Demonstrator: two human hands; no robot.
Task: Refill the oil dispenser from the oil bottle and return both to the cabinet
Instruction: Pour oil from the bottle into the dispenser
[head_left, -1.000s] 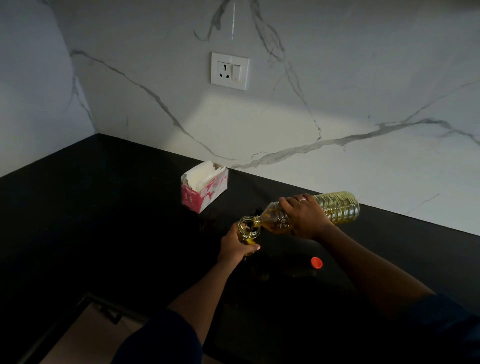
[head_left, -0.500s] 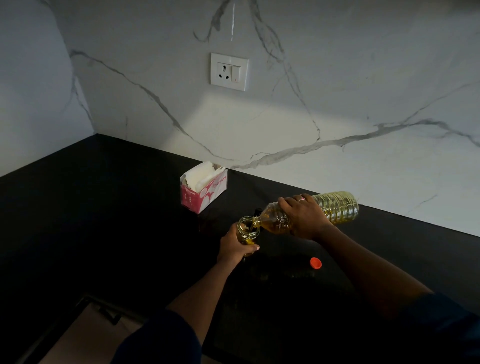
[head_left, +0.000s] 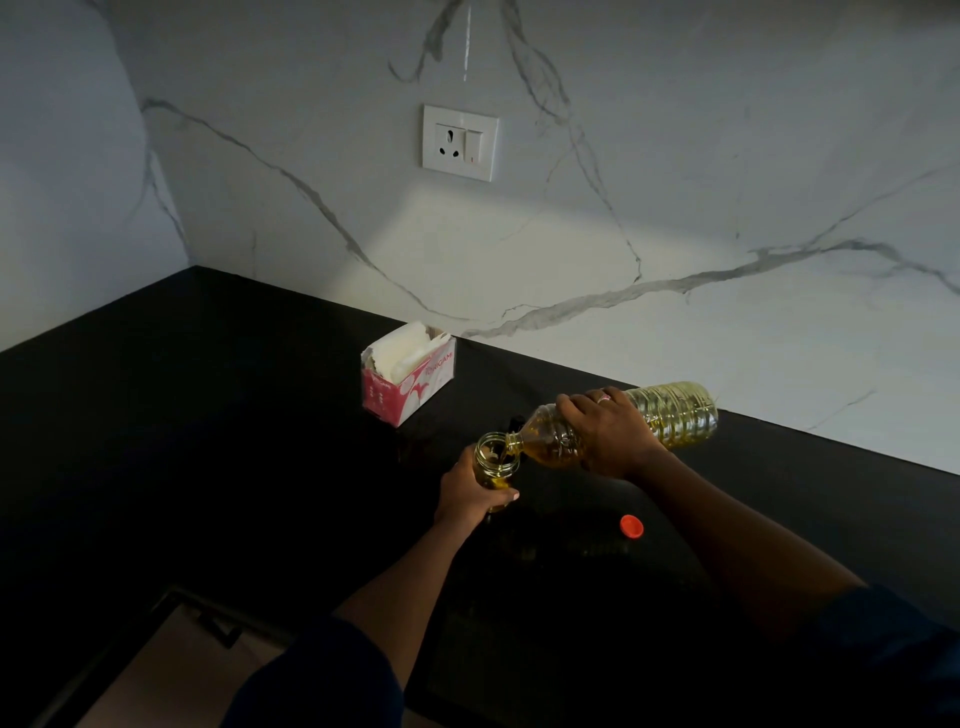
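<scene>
Pouring: right hand (head_left: 610, 434) curled round the middle of the oil bottle (head_left: 675, 413); the bottle is tipped almost level, neck lowest, with its mouth at the rim of the oil dispenser (head_left: 496, 457).
Steadying: left hand (head_left: 470, 493) grips the dispenser's glass body, fingers wrapped round it, open top facing up. Cannot tell whether its base sits on the desk (head_left: 208, 415).
Bottle contents: yellow oil, pooled toward the neck and along the lower side.
Dispenser contents: some yellow oil shows low in the glass; level unclear behind the fingers.
Cap (head_left: 631, 526): red, lying on the desk right of the dispenser, apart from both containers.
Tissue box (head_left: 408, 382): pink and white, top open, white tissues inside; stands behind the dispenser, near the wall (head_left: 675, 182).
Wall: white marble, grey veins, white socket plate (head_left: 460, 143).
</scene>
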